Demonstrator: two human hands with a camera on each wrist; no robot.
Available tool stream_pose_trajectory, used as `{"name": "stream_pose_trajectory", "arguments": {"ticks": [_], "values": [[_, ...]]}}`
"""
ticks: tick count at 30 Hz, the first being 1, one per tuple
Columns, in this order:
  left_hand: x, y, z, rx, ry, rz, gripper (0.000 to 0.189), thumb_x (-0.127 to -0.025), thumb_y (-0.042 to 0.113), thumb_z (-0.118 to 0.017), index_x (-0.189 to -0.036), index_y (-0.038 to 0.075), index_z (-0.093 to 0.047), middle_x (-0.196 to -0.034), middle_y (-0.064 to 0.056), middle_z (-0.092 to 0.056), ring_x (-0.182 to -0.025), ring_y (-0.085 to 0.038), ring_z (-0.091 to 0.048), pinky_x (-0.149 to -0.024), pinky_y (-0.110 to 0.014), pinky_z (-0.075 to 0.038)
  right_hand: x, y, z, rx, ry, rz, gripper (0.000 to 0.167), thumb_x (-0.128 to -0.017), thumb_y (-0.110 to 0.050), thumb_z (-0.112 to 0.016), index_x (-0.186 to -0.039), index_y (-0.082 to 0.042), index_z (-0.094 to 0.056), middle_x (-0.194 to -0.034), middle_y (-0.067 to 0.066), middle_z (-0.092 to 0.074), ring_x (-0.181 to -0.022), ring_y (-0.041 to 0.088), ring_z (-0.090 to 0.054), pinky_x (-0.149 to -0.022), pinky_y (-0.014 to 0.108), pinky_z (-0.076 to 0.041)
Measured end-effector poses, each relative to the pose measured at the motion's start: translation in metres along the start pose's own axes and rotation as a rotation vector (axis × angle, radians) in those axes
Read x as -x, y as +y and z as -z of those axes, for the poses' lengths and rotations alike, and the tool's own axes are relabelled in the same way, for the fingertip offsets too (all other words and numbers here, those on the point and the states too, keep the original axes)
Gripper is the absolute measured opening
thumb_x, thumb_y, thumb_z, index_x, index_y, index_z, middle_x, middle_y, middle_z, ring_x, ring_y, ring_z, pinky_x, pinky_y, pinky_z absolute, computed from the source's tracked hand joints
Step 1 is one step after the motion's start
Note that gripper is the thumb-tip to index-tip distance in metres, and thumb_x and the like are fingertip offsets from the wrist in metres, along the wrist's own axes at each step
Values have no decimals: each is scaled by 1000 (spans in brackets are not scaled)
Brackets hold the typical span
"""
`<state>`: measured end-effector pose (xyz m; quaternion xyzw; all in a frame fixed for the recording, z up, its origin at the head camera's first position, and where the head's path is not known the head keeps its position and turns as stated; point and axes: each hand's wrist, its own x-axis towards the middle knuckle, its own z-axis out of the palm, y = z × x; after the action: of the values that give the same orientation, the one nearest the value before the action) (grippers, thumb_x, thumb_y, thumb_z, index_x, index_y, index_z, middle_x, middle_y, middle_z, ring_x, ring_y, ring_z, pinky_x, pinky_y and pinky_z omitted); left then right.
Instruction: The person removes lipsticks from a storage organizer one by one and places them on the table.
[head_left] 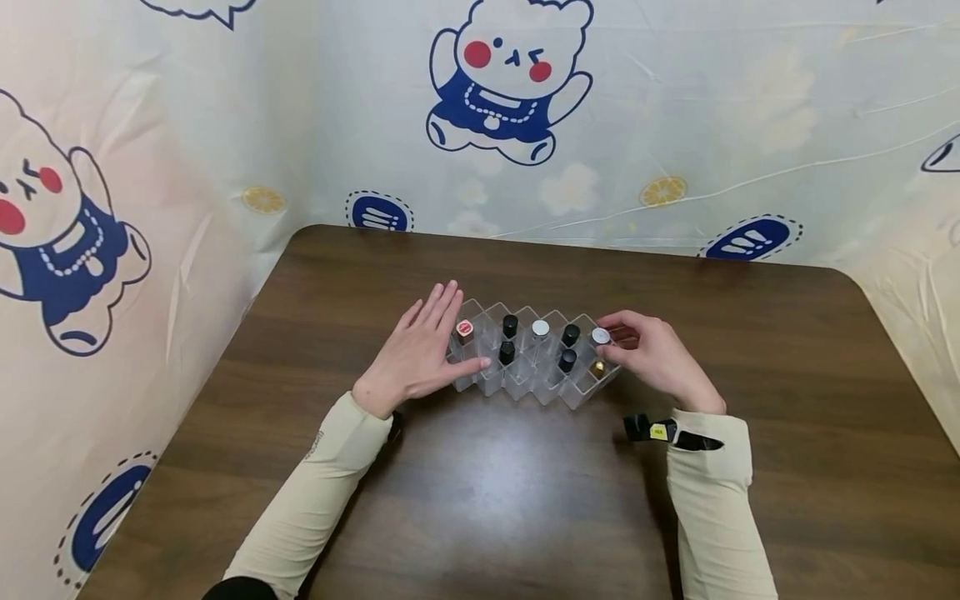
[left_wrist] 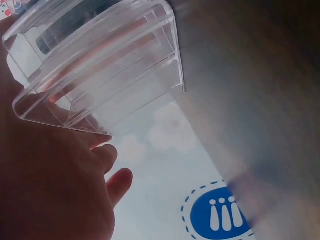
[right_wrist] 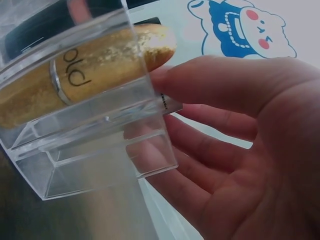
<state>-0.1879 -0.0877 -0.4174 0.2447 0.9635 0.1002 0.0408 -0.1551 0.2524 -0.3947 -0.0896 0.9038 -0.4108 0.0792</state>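
Observation:
A clear zigzag-edged lipstick organizer (head_left: 517, 386) stands on the table, with several lipsticks upright in its diamond-shaped slots. My left hand (head_left: 417, 357) lies along the organizer's left end, fingers straight and thumb spread over the front corner, beside a lipstick with a red-and-white end (head_left: 465, 331). At the right end, my right hand (head_left: 663, 357) pinches a silver-white-topped lipstick (head_left: 601, 336) between thumb and fingers. Just in front of it is a gold lipstick (head_left: 597, 367), seen large through the clear wall in the right wrist view. Black-capped lipsticks (head_left: 567, 360) fill some middle slots.
The brown wooden table (head_left: 495, 500) extends around the organizer. Behind it hangs a pale curtain (head_left: 675, 108) printed with cartoon bears, which also runs down the left side. Dark straps (head_left: 648, 429) sit at the wrists, over light sleeves.

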Motion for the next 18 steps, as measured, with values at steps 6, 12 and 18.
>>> {"name": "stream_pose_trajectory", "arguments": {"ticks": [6, 12, 18], "values": [[-1, 3, -2, 18, -20, 8, 104, -84, 82, -33, -156, 12, -6, -164, 0, 2, -152, -18, 3, -122, -46, -10, 1, 2, 1, 49, 11, -8, 33, -90, -16, -68, -120, -2, -63, -110, 17, -67, -100, 29, -64, -89, 46, -53], [-2, 5, -1, 11, -42, 13, 102, -85, 81, -33, -156, 12, -8, -164, -1, 3, -152, -18, 2, -122, -44, -12, 2, 5, -1, 65, 12, -27, 32, -91, -18, -67, -120, -5, -63, -110, 14, -67, -99, 28, -63, -87, 45, -54], [1, 3, 1, 3, -43, 24, 103, -84, 82, -31, -156, 12, -9, -164, -3, 1, -152, -20, -1, -121, -48, -12, 0, 3, -5, 81, 20, 19, 30, -91, -17, -66, -118, -4, -63, -111, 15, -66, -98, 29, -63, -86, 46, -55]]}}
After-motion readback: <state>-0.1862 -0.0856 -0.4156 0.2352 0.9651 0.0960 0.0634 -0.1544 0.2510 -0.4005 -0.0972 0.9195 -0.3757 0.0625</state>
